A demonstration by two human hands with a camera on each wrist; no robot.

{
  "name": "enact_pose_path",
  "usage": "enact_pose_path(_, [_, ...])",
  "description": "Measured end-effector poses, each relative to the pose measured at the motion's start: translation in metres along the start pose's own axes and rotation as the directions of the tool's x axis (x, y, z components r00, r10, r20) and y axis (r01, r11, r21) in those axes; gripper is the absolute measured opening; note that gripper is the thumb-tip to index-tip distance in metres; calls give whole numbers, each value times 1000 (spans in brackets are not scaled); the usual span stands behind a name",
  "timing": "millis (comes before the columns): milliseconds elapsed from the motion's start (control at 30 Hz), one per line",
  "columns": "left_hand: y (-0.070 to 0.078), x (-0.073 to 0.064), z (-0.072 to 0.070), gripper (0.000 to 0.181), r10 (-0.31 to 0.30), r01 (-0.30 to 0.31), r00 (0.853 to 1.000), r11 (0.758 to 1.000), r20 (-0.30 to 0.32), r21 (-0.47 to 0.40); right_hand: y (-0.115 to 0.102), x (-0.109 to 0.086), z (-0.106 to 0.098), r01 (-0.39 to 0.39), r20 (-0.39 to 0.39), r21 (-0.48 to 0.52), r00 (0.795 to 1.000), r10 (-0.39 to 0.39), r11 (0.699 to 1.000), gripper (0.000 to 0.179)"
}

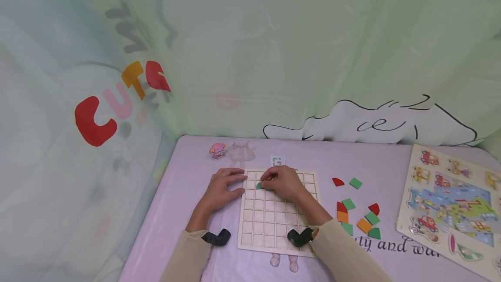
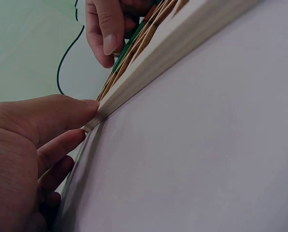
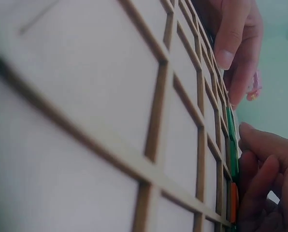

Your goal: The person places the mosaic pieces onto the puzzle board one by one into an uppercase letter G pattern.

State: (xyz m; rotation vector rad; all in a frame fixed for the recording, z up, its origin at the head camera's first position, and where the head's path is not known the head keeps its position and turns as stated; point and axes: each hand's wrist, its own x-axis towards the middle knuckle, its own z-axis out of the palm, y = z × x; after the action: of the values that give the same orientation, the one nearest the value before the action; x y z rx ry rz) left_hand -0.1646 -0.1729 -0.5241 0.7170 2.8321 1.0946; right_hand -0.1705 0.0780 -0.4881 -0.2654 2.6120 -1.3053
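Note:
A pale wooden grid board (image 1: 258, 240) with square cells lies on the table. At its left edge my left hand (image 1: 222, 188) rests with fingers spread; in the left wrist view, the left thumb (image 2: 81, 112) touches the board's side near a corner. Over the board's upper part my right hand (image 1: 285, 182) bends down, thumb and fingertips together at a green quarter-circle piece (image 1: 258, 185) in an upper cell. The right wrist view shows green pieces (image 3: 233, 157) and an orange piece (image 3: 234, 202) along the board, close beside the right hand (image 3: 274, 164). My palm hides several cells.
Right of the board lie loose red, green and orange pieces, among them an orange square (image 1: 364, 225) and a red quarter-circle (image 1: 338, 182). A wooden picture puzzle (image 1: 407, 223) stands at the far right. A small pink figure (image 1: 217, 150) sits at the back left.

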Motion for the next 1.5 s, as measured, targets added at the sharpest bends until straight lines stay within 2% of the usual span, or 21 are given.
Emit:
enact_pose_path(300, [1, 0, 0, 41, -8, 8, 1000, 1000, -2, 2, 0, -4, -7, 18, 13, 71, 1000, -19, 997, 11])
enact_pose_path(533, [-2, 1, 3, 40, -11, 11, 1000, 1000, 0, 24, -3, -15, -23, 23, 34, 104, 999, -26, 994, 12])
enact_pose_path(733, [-1, -1, 2, 40, -3, 3, 1000, 1000, -16, 5, 5, -23, -41, 57, 47, 53, 997, -59, 997, 13])
enact_pose_path(1067, [-1, 0, 2, 41, 4, -4, 1000, 1000, -8, 15, 22, -42, -79, 21, 12, -108, 1000, -20, 994, 15])
enact_pose_path(1333, [-1, 0, 3, 41, -10, 10, 1000, 1000, 5, 29, 45, -62, -114, 4, -15, -224, 1000, -8, 975, 15])
enact_pose_path(1500, [-1, 0, 2, 41, -5, 4, 1000, 1000, 4, 30, 64, -76, -132, -23, 10, -259, 1000, 26, 966, 21])
